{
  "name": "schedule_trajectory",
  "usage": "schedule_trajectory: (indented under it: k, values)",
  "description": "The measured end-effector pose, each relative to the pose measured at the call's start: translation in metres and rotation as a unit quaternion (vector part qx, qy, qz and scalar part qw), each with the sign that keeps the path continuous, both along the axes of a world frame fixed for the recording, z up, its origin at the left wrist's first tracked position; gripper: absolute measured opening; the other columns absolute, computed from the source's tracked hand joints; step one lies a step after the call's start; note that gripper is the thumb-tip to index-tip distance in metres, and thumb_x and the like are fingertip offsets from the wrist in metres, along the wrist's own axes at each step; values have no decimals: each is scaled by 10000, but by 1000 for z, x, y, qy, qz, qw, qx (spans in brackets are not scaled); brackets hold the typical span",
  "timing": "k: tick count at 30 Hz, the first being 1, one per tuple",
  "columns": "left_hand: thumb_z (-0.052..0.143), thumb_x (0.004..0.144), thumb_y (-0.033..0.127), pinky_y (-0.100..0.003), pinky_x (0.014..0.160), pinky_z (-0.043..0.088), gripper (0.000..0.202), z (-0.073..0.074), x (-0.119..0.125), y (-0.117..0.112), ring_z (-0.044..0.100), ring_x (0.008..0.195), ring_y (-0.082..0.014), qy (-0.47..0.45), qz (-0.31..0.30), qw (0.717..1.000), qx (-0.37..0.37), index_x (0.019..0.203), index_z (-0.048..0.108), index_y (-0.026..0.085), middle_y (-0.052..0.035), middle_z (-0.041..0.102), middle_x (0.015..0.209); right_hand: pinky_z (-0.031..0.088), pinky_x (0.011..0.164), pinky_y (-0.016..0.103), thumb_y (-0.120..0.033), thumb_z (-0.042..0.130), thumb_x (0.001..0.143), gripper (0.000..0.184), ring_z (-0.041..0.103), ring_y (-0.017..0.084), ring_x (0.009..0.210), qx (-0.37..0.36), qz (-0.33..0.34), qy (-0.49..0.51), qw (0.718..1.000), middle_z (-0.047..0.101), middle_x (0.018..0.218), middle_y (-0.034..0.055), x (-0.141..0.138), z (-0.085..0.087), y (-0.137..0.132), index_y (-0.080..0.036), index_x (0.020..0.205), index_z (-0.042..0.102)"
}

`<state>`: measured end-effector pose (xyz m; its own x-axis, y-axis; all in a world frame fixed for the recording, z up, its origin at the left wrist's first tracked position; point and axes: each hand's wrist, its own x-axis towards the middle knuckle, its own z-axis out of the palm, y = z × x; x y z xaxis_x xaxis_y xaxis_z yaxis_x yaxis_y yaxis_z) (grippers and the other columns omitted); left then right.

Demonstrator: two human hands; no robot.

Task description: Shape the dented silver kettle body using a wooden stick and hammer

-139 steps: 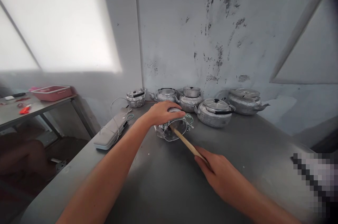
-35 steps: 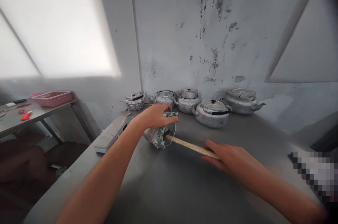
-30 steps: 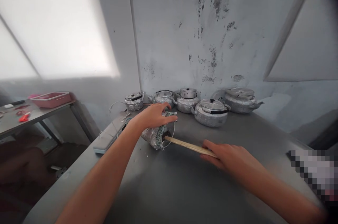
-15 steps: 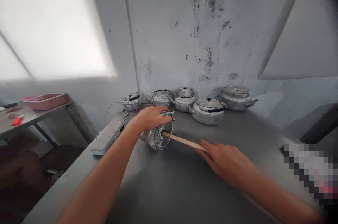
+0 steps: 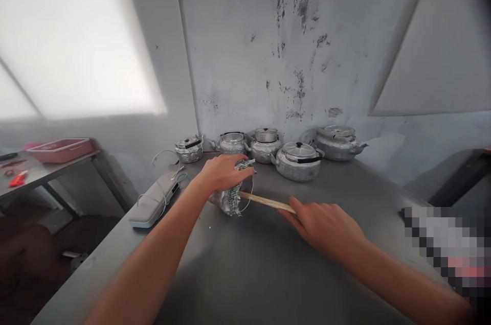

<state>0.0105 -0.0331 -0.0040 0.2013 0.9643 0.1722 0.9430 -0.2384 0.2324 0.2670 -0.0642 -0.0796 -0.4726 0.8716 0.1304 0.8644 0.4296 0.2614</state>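
Note:
A silvery, crinkled container (image 5: 221, 203) lies tilted on the grey table, its mouth turned to the right. A green-and-white patterned band (image 5: 233, 195) runs round that mouth, with a thin wire or cord loop beside it. My left hand (image 5: 224, 171) is closed over the top of the rim, thumb and fingers gripping the band. In my right hand (image 5: 318, 223) is a pale wooden stick (image 5: 266, 202), held near its right end. The stick's left end reaches into the container's mouth, where its tip is hidden.
Several silver teapots stand along the wall, among them a lidded one (image 5: 298, 164) nearest me. A grey case (image 5: 153, 207) with a white cable lies at the table's left edge. On another table sits a pink basket (image 5: 61, 154). A blurred-out object (image 5: 441, 238) is at right.
The view has shifted slightly, moving the background a little left. Both hands keep their grips, and the stick stays in the container's mouth, with its visible part slightly shorter.

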Motion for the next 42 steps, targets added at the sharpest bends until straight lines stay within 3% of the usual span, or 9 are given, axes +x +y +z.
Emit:
schedule_trajectory:
  k: [4,14,17,19,20,22,25,38,42]
  values:
    - [342,905,827,-491,1082,420,783,-4,-4,3,574,1294,-366,-7,-24,1000,3,1472,540,326,-56,632,1423,189,501,325,-487,232,1071,457,714,292,637,-7,5,21,1000,721,720,56,-2,-9,0,-214,972,584]
    - [379,965,687,-462,1087,422,631,-6,-3,6,601,1267,-353,21,-26,999,16,1452,559,328,-40,655,1392,212,491,315,-473,216,1072,455,703,276,623,-18,3,37,999,718,734,58,2,-19,1,-208,997,578]
    - [378,966,687,-465,1087,421,619,-6,-3,6,595,1273,-349,17,-27,999,14,1452,555,348,-30,643,1408,179,475,305,-464,237,1075,434,693,250,592,-14,0,37,999,714,756,40,5,-24,4,-217,1132,590]
    - [380,966,686,-468,1091,417,612,-6,-3,5,586,1283,-347,14,-27,999,12,1455,549,360,-24,637,1416,158,469,297,-382,317,1068,361,678,209,560,-1,31,36,999,718,848,22,7,-28,5,-277,1341,529]
    - [383,965,686,-469,1093,414,611,-5,-3,5,583,1286,-347,14,-26,1000,12,1456,547,362,-22,636,1417,151,468,294,-304,373,1046,409,667,186,543,7,53,33,998,712,901,13,8,-30,6,-329,1447,452]
    - [388,962,683,-467,1093,415,612,-4,-2,3,579,1291,-349,13,-23,1000,10,1458,546,361,-21,638,1414,147,466,291,-144,460,950,709,639,146,515,21,91,23,995,688,962,-3,11,-33,5,-417,1574,263]
    - [390,963,670,-477,1080,427,602,-2,0,1,580,1287,-352,15,-18,1000,4,1451,553,358,-21,641,1410,140,462,299,-45,491,840,933,612,128,497,46,115,10,992,658,955,-10,14,-37,4,-433,1616,147]
    - [378,969,654,-470,1098,411,606,-4,0,3,581,1288,-346,29,-20,999,10,1462,534,339,-29,617,1442,134,441,309,25,484,732,1012,506,87,403,142,159,-24,977,611,869,-33,14,-37,-3,-373,1615,190]
    - [372,971,630,-467,1082,423,601,-2,1,2,578,1290,-347,36,-21,999,5,1473,517,335,-32,603,1458,138,443,317,18,480,738,1014,536,110,423,153,173,-40,972,601,863,-30,13,-36,-5,-347,1625,151]
